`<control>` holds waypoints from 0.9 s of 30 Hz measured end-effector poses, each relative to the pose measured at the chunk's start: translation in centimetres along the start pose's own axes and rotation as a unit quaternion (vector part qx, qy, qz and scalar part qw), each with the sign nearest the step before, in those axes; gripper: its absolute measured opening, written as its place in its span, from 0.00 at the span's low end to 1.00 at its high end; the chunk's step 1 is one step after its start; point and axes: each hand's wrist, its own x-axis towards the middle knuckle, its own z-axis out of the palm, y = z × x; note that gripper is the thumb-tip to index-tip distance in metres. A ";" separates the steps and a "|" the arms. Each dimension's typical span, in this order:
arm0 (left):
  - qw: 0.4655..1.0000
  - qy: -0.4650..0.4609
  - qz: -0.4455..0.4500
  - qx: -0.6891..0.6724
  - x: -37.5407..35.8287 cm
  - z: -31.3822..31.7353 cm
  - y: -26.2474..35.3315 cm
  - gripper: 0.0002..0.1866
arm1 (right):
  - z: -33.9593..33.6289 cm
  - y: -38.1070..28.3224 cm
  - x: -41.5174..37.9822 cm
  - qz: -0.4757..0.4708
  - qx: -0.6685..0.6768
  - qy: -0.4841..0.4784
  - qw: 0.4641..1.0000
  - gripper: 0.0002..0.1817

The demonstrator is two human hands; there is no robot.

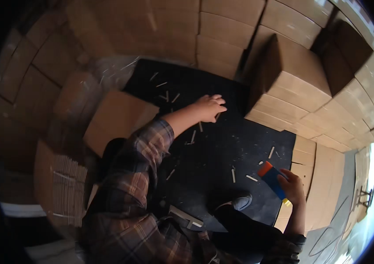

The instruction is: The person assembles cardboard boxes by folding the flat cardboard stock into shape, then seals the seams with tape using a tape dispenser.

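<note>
My left hand (210, 108) reaches low over a black mat (209, 154), its fingers curled downward around a small brownish bit I cannot make out. Pale thin strips lie scattered on the mat, one strip (200, 126) just below that hand. On the right side, my right hand (292, 186) grips a flat blue block (275, 182) with an orange end and a yellow tip. Close to the block's orange end are another pale strip (271, 152) and a short one (251, 178).
Stacked cardboard boxes (222, 35) wall the far side, and more boxes (297, 90) rise at the right. A brown carton (119, 121) and flattened cardboard (61, 185) are at the left. My shoe (242, 201) rests on the mat near a grey frame-like piece (186, 215).
</note>
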 end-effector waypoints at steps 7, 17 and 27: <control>0.931 0.123 -0.335 -0.080 -16.6 2.7 -16.5 0.28 | 0.8 1.7 2.1 -0.022 -0.004 -0.016 1.000 0.20; 0.452 0.191 -0.826 -0.278 -46.0 27.4 -20.1 0.41 | 9.1 -2.9 -1.8 0.015 0.027 -0.023 0.999 0.19; 0.312 0.539 -0.484 -0.615 -49.0 37.0 -19.8 0.31 | 11.5 -3.4 0.9 0.022 -0.062 0.006 0.998 0.21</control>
